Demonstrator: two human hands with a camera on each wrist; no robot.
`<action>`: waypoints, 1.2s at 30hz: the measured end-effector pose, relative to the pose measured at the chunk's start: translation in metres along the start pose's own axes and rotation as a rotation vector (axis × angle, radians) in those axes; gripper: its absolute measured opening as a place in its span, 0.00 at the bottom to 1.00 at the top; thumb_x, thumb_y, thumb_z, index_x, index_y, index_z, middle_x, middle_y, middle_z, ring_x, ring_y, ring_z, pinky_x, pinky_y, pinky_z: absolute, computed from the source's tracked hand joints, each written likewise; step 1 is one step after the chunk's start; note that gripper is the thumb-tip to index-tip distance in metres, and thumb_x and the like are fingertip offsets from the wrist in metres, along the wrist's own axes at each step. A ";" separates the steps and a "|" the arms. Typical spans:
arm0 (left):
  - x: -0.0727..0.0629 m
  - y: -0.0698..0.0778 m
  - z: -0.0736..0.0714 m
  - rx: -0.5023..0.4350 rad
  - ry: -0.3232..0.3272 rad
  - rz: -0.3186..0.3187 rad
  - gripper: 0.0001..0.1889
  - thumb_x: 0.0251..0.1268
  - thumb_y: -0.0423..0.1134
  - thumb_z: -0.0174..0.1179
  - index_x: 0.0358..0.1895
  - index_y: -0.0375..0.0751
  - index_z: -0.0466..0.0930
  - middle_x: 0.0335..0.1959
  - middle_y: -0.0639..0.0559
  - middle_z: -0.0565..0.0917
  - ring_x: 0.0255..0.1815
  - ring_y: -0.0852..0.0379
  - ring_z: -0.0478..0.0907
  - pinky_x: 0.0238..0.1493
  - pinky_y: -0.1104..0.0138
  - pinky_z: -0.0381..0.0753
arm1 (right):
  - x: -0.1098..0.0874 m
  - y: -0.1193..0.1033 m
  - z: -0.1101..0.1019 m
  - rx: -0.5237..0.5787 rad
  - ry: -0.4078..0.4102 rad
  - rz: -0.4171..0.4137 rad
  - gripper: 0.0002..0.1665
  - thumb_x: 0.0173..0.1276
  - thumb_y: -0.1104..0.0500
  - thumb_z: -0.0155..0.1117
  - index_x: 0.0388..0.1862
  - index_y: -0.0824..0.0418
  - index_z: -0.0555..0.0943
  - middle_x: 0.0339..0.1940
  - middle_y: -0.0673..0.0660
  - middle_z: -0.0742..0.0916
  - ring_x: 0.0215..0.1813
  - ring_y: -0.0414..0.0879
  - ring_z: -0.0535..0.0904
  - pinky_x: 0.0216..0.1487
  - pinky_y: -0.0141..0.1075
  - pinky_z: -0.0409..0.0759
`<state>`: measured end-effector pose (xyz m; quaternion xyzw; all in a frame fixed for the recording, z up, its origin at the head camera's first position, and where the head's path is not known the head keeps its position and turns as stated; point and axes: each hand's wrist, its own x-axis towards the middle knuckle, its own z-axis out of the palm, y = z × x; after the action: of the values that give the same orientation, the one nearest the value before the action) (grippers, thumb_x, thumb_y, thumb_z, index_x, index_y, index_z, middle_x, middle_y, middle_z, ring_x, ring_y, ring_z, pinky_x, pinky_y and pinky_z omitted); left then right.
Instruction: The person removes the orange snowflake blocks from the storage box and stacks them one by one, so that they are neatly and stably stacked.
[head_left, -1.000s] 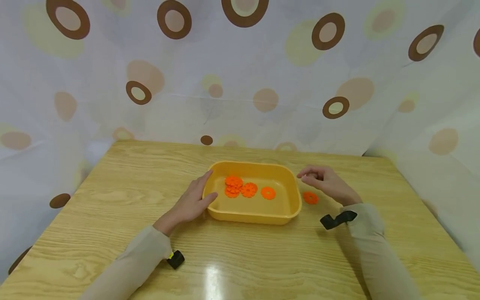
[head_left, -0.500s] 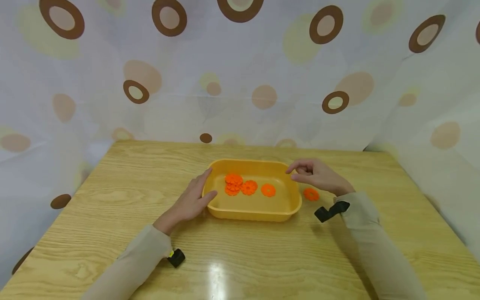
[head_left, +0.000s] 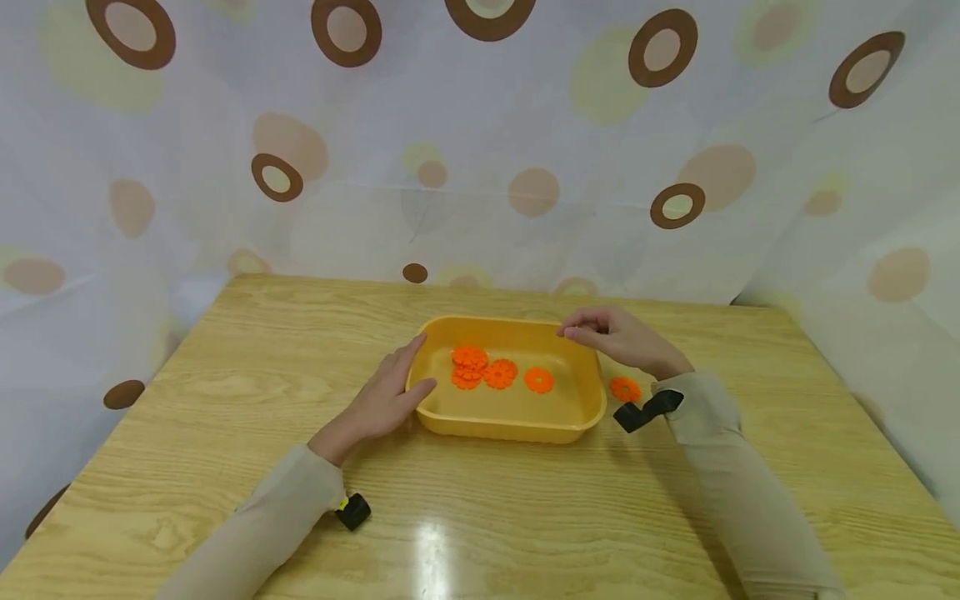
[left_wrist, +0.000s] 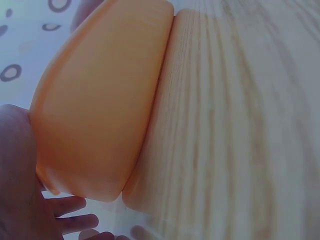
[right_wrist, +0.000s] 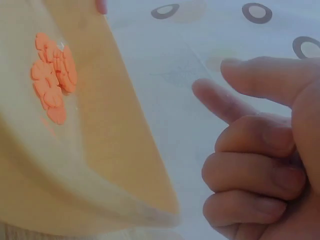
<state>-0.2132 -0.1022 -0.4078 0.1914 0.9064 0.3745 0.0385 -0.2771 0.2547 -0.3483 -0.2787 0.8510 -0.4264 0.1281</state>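
Note:
A yellow-orange plastic tray (head_left: pixel 510 430) stands on the wooden table. My left hand (head_left: pixel 378 404) rests against its left end, fingers straight along the outside and the thumb over the rim. Inside lie a small pile of orange flower-shaped discs (head_left: pixel 468 368), another flower disc (head_left: pixel 500 375) touching it and a single orange disc (head_left: pixel 538 380). Above the tray's far right corner hovers my right hand (head_left: pixel 622 340). In the right wrist view its index finger and thumb (right_wrist: pixel 270 80) are apart with nothing between them, while the other fingers are curled.
One more orange disc (head_left: pixel 625 388) lies on the table (head_left: pixel 480 517) just right of the tray, below the right wrist. A cloth curtain (head_left: pixel 480 142) with brown ovals hangs behind the table and along its sides. Small black wrist cameras (head_left: pixel 352 512) sit at both cuffs.
My right hand has moved left from beside the tray to over its far right corner. The left hand, the tray and the discs have stayed in place.

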 end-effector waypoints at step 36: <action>0.001 -0.003 0.000 0.004 0.002 0.017 0.37 0.74 0.49 0.48 0.78 0.41 0.42 0.75 0.35 0.54 0.75 0.36 0.52 0.72 0.43 0.55 | 0.035 -0.010 0.011 -0.089 -0.053 0.076 0.19 0.74 0.55 0.55 0.53 0.68 0.80 0.31 0.65 0.82 0.26 0.46 0.67 0.41 0.35 0.71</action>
<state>-0.2154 -0.1041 -0.4098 0.1990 0.9054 0.3734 0.0341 -0.2963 0.2221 -0.3463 -0.2627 0.8753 -0.3755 0.1544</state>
